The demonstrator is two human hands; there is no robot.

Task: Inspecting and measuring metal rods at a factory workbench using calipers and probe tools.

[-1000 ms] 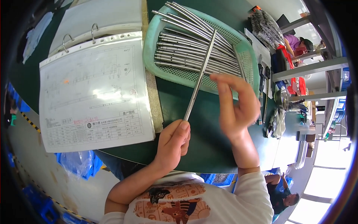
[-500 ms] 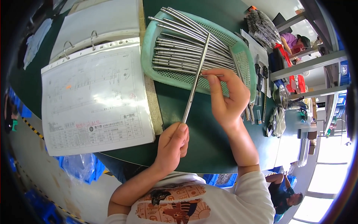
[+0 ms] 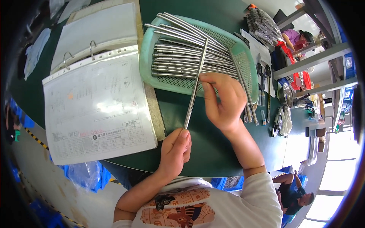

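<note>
My left hand (image 3: 175, 155) is closed around the lower end of a slim silver metal rod (image 3: 195, 88), which slants up and away over the basket's near rim. Beside the rod's middle, my right hand (image 3: 227, 102) pinches a thin metal pin (image 3: 213, 83) between thumb and forefinger. The fingertips meet the rod's side and hide where the pin reaches it. Beyond both hands, a light green perforated plastic basket (image 3: 146, 67) holds several similar rods (image 3: 190, 62), some with small holes along them. A few more rods (image 3: 249, 102) lean over its right side.
An open ring binder with a drawing sheet (image 3: 95, 110) lies left on the green table (image 3: 171, 102). Calipers (image 3: 268, 74), gloves (image 3: 285, 121) and a metal bowl (image 3: 286, 95) are at the right, near a shelf frame (image 3: 311, 64). Two other people are farther right.
My right fingertips have moved left along the pin, closer against the rod, so less of the pin shows. My left hand keeps its hold. The whole view has shifted slightly.
</note>
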